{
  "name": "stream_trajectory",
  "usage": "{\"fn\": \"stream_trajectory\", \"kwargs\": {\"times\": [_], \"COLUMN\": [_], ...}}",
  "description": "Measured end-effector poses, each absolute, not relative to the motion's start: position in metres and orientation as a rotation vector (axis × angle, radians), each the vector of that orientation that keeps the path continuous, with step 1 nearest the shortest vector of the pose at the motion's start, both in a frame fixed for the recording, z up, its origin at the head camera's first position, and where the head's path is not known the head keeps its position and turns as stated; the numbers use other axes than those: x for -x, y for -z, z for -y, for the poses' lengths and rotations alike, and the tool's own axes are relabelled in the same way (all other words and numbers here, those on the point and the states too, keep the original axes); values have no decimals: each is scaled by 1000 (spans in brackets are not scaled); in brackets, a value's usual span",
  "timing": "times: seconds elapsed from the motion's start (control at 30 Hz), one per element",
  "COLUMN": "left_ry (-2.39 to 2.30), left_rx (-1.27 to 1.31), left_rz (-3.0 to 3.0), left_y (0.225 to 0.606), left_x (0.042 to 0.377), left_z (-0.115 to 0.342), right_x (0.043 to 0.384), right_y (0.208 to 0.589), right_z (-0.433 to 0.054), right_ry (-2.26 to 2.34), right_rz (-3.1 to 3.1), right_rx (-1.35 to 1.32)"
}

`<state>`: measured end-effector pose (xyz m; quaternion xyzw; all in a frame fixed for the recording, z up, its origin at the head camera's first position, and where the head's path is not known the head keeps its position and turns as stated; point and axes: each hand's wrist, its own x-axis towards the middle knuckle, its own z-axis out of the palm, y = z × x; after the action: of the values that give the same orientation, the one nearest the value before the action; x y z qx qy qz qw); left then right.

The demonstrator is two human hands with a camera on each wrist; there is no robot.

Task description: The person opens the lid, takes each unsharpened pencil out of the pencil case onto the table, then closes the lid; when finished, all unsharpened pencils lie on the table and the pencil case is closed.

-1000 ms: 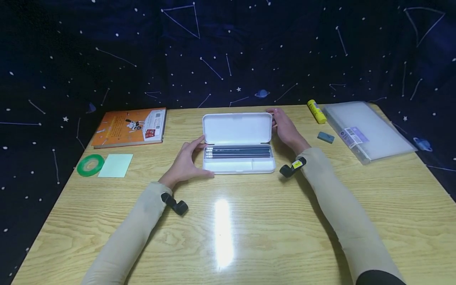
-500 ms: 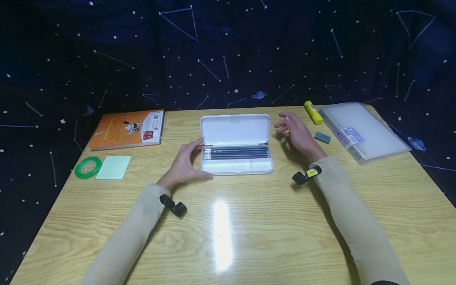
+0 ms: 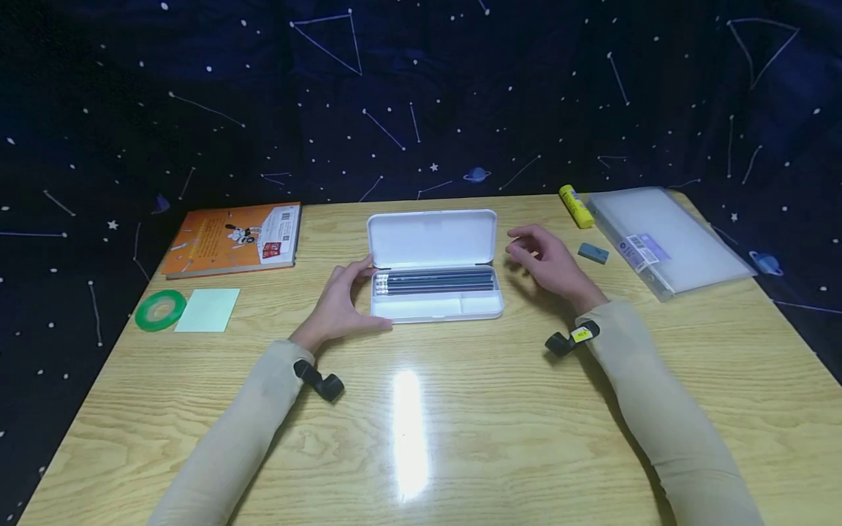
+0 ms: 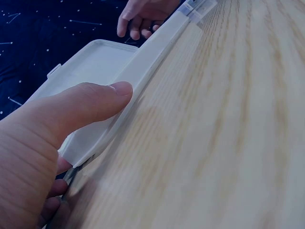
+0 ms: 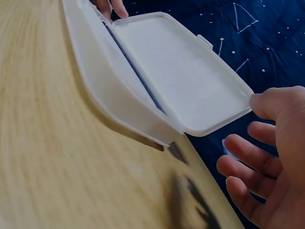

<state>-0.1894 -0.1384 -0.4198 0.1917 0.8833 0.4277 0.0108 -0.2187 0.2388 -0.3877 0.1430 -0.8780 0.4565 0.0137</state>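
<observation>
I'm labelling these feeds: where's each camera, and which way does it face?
Head: on the head, facing forward and down at table and open case; both sleeves, left hand and right hand show.
Left wrist: on that wrist, facing the case past the thumb; right hand at top.
Right wrist: on that wrist, facing the lid; right hand and left fingers show.
Both wrist views share the case.

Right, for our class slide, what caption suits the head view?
An open white pencil case with pencils inside; the left grip holds one end, the right grip hovers beside it.
</observation>
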Motion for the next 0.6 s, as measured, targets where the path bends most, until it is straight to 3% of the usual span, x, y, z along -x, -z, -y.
{"fn": "stream_trajectory", "kwargs": {"times": [0.6], "left_ry": [-1338], "left_rx": [-615], "left_rz": [-2759], "left_y": [422], "left_x": [191], "left_z": [139], "right_x": [211], "right_y": [397], "right_z": [-225], "right_ry": [-1282], "right_rz": [2932], "right_rx": [-648]}}
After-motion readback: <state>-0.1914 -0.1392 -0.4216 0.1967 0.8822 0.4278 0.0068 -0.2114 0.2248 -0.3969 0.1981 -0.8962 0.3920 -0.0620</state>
